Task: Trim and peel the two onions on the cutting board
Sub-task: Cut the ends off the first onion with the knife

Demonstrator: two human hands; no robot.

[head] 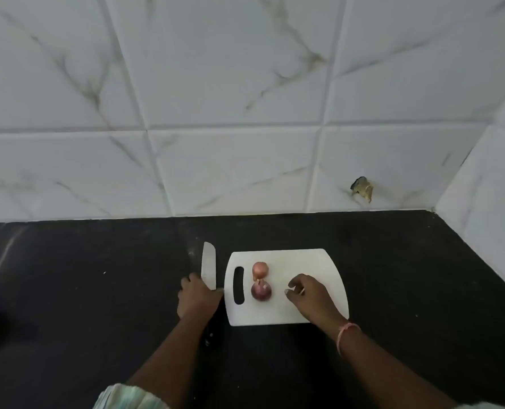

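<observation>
On the left, a smooth black countertop [68,290] with a faint pale streak is seen below a wall of glossy white tiles [215,84] veined in grey like marble. The left hand [196,298] is wrapped around the handle of a knife [208,265], whose broad pale blade, blunt at the tip, lies flat on the counter and points toward the wall, just beside the board's left edge. A white plastic cutting board [313,261] with rounded corners and an oblong handle slot comes next. Two small round onions are set near that slot: the far onion [259,269], pinkish with papery skin, and the near onion [261,291], darker purple (a dry stalk tuft lies between the two, which nearly touch). To their right, the right hand [311,295] is held over the board with fingers curled downward, apart from both onions; whether anything is pinched cannot be told. A reddish thread [345,335] is worn at that wrist. A chipped hole [362,188] is seen in the lower right tile.
</observation>
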